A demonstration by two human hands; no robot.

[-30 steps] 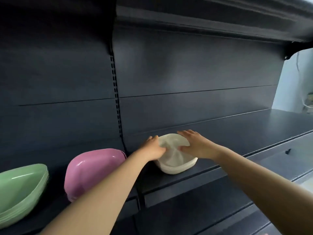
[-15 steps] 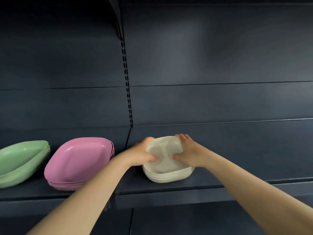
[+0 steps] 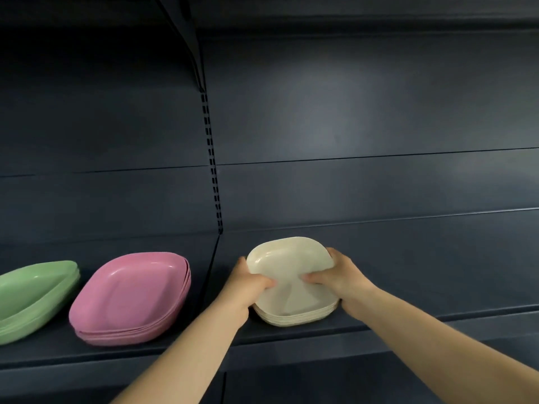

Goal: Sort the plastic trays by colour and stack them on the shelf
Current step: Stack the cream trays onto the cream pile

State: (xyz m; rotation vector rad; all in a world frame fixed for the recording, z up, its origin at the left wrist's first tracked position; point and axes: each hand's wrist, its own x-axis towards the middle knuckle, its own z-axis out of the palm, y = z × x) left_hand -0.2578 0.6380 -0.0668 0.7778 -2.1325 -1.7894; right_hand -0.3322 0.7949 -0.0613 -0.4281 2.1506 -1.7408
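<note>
A stack of cream trays (image 3: 291, 287) sits on the dark shelf (image 3: 408, 272), right of the upright. My left hand (image 3: 248, 282) grips the stack's left side, thumb lying on the top tray. On the opposite side, my right hand (image 3: 338, 275) grips the rim, thumb also on top. To the left stands a stack of pink trays (image 3: 131, 295), and at the far left a stack of green trays (image 3: 35, 293), partly cut off by the frame edge.
The shelf runs on bare to the right of the cream stack. A slotted upright (image 3: 213, 170) divides the back panel above the gap between pink and cream stacks. A lower shelf edge (image 3: 320, 351) shows beneath.
The view has swung left and down, bringing the pink and green stacks fully in. Both hands keep hold of the cream stack, which now lies flatter on the shelf.
</note>
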